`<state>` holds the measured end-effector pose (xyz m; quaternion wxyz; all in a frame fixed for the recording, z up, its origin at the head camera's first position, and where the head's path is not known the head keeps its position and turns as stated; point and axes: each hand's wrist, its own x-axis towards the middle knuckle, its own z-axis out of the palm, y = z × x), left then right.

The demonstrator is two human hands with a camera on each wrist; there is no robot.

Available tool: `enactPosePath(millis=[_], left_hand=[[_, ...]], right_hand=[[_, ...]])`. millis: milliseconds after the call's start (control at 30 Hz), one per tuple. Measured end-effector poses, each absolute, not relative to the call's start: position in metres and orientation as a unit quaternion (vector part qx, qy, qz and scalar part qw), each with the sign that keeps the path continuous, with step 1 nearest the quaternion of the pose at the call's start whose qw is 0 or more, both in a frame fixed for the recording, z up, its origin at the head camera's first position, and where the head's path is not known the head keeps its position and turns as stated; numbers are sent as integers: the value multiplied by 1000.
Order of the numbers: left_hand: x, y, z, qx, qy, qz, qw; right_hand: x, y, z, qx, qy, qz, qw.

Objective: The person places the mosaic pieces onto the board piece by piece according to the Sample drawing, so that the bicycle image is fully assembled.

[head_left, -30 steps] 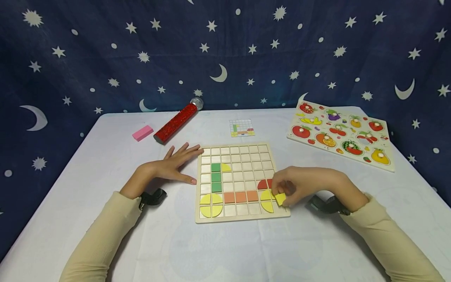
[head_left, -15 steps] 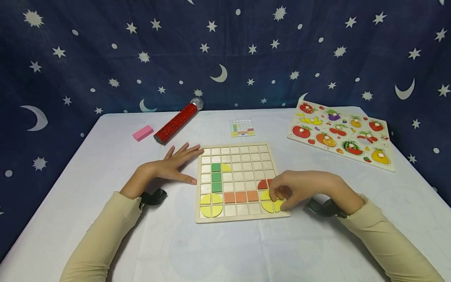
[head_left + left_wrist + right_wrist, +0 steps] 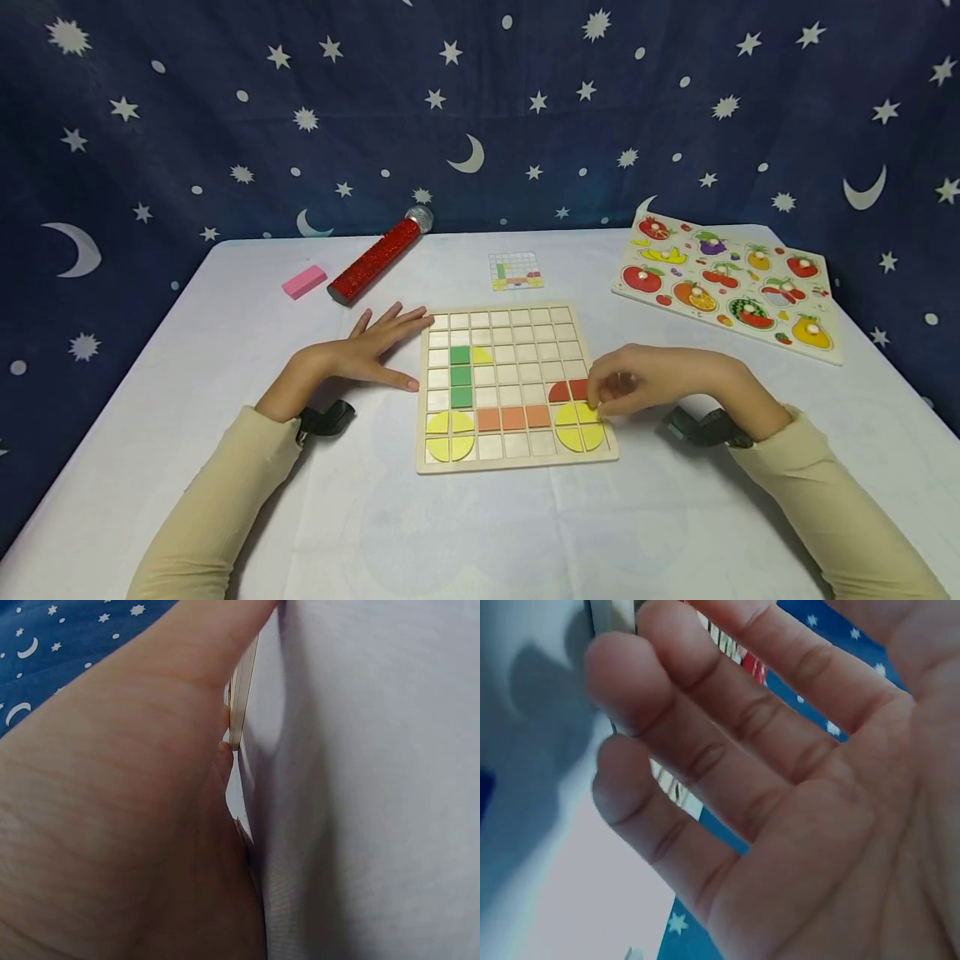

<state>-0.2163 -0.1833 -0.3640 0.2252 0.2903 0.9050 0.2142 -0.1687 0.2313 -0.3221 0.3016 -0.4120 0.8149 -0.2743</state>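
Observation:
A square wooden grid board lies on the table, with coloured tiles in some of its cells. Two yellow circles of quarter tiles sit in its near corners, the left circle and the right circle. Between them runs a row of orange tiles; red tiles lie above the right circle. Green tiles form a column on the left, beside a yellow quarter tile. My left hand rests with spread fingers at the board's left edge. My right hand, fingers loosely bent, has its fingertips at the right edge beside the red and yellow tiles.
Behind the board lies a small pattern card. A red glittery microphone and a pink block are at the back left. At the back right lies a fruit puzzle board. A starry curtain hangs behind the table.
My right hand set a yellow quarter tile into the near right corner cell, let go of it, then moved up and slightly right. My left hand has stayed put.

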Motion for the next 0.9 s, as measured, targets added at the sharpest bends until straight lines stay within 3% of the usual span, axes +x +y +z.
enactPosePath(millis=[333,633,900], left_hand=[[-216,-184,-363,295,903,217,223],[-216,-184,-365,297,904,212,223],[-215,-184,-364,297,903,217,222]], right_hand=[[-176,257,-311,-336,857,-249,300],[-176,261,-313,-294,863,-221,347],[-181,261,-321,-323,866,-228,307]])
